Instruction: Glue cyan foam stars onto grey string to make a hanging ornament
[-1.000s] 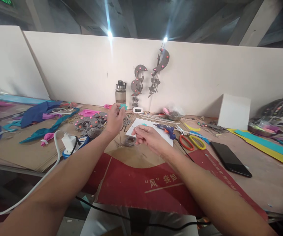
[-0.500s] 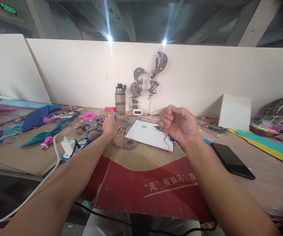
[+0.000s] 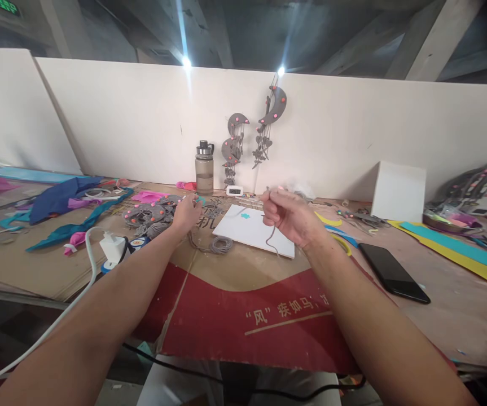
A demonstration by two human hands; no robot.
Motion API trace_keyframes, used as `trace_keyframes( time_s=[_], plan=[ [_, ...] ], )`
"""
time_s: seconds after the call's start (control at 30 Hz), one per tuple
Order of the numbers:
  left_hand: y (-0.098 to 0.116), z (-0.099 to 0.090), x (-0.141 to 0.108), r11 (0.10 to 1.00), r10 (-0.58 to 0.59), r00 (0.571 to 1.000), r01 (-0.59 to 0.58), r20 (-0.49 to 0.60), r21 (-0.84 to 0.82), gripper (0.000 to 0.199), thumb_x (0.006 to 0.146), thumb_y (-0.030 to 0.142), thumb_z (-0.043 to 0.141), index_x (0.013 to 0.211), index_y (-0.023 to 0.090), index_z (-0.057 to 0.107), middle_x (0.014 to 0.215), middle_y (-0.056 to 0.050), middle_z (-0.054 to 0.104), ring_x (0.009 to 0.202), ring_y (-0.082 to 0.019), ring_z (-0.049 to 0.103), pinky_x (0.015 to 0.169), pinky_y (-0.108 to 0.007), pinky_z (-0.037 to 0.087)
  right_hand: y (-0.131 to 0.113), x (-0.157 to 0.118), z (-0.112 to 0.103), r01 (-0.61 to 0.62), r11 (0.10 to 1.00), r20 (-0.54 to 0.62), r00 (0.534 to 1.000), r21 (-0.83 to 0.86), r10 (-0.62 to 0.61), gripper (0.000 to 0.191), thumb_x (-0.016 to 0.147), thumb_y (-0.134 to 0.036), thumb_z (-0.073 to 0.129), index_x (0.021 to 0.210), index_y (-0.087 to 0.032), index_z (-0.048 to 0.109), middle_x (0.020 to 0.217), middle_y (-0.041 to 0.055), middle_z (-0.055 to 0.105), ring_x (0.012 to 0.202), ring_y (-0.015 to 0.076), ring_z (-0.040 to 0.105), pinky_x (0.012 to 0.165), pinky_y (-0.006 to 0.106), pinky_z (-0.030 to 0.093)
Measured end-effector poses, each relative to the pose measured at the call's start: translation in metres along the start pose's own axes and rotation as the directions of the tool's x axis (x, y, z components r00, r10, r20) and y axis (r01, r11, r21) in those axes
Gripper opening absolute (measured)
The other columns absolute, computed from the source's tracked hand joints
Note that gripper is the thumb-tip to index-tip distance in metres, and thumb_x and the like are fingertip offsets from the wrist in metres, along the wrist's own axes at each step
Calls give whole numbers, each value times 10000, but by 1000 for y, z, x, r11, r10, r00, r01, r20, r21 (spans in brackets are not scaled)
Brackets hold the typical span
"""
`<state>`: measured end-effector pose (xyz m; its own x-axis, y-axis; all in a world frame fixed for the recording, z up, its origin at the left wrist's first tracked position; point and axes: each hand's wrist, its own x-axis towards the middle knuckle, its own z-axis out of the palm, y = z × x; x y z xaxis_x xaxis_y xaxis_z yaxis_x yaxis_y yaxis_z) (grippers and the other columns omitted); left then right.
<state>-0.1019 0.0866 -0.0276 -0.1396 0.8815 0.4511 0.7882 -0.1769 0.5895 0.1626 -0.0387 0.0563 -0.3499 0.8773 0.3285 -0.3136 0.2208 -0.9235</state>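
Observation:
My left hand (image 3: 187,214) is closed, and a small teal piece (image 3: 201,200) pokes out at its fingertips. It is beside a heap of grey felt pieces with pink and orange dots (image 3: 152,213). Pinched in my right hand (image 3: 288,215) is a grey cord (image 3: 272,239), whose loose end dangles over the white board (image 3: 243,231). A teal flower-shaped piece (image 3: 245,216) lies on that board. Just left of the board rests a coil of grey cord (image 3: 220,245).
A water bottle (image 3: 204,169) and a small digital clock (image 3: 235,191) stand at the back. Grey moon-shaped hangings (image 3: 277,107) are on the white partition. To the right lie a phone (image 3: 393,272) and yellow tape (image 3: 342,245). A white charger (image 3: 113,248) is at left.
My right hand has moved left with the cord, and its hanging end now falls over the board. My left hand stays nearly in place with the teal piece. The view has shifted slightly.

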Motion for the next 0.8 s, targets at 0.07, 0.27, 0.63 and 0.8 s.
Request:
trace_keyframes(
  time_s=[0.07, 0.27, 0.63, 0.8],
  plan=[
    [0, -3, 2, 996, 46, 999, -46, -3, -76, 248, 848, 340, 476, 962, 188, 636, 781, -47, 700, 683, -171, 604, 653, -275, 413, 10, 3, -1, -48, 998, 17, 999, -46, 48, 200, 770, -366, 643, 813, -171, 637, 605, -50, 397, 497, 64, 332, 493, 237, 318],
    [14, -13, -2, 942, 63, 994, -90, -93, -323, 274, 817, 377, 512, 948, 171, 638, 659, -22, 646, 562, -138, 541, 559, -250, 389, 25, 6, -4, -79, 984, -40, 996, -162, 73, 235, 731, -368, 663, 809, -147, 645, 613, -47, 417, 496, 45, 273, 449, 213, 175],
    [47, 23, -26, 963, 263, 852, -207, 453, -171, 223, 781, 347, 539, 744, 166, 664, 522, -4, 577, 498, -146, 517, 521, -257, 380, 33, 9, 4, -137, 959, -148, 984, -248, 102, 279, 752, -429, 595, 743, -152, 628, 607, -50, 345, 491, 51, 221, 434, 214, 123],
    [43, 27, -24, 977, 210, 928, -209, 309, -40, 496, 669, 316, 683, 1134, 158, 616, 904, -84, 702, 763, -226, 632, 648, -283, 443, 40, 7, 6, -152, 947, -151, 982, -284, 112, 330, 707, -485, 656, 683, -159, 612, 558, -66, 310, 485, 54, 209, 450, 224, 125]
  ],
)
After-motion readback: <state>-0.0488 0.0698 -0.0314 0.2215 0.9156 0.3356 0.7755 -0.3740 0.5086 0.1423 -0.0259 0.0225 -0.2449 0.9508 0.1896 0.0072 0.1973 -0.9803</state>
